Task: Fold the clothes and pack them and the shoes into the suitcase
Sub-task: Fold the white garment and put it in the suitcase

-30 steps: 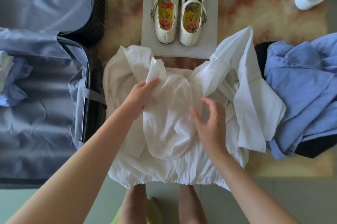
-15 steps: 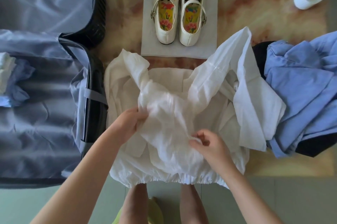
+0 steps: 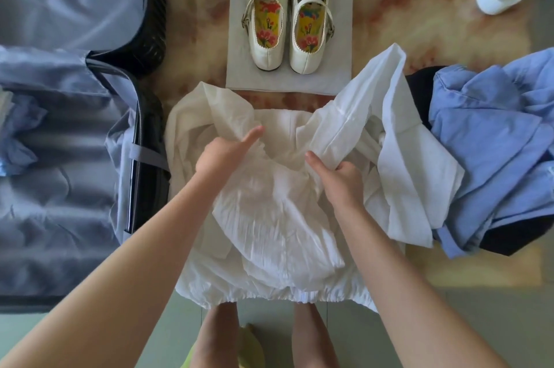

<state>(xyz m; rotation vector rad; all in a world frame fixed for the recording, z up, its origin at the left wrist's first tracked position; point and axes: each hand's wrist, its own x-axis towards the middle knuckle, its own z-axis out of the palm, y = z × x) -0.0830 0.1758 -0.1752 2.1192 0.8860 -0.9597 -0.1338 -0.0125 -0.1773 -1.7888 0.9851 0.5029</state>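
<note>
L hand (image 3: 223, 155) & R hand (image 3: 338, 176) both have hold of the white garment (image 3: 278, 232). L has its fingers curled into a bunched fold, thumb sticking out straight. R has its fingers curled under a fold w/ thumb laid on top. Half a sec ago both pinched the cloth lower down, nearer the person. Now they're further up the rug (image 3: 419, 23) and the top layer has come w/ them, bulging btw the wrists. Looks like a fold being carried over, not finished: a long flap on the R side lies flung out toward the blue shirts (image 3: 494, 158). Garment sits mid rug at the near edge, elastic hem just over onto the floor. White shoes (image 3: 287, 23) wait on a grey sheet (image 3: 338, 77) at the far edge, untouched. Open suitcase (image 3: 60, 188) lies off the rug's L edge, w/ some blue cloth (image 3: 18, 134) already in it. Most of the packing's yet to do.
</note>
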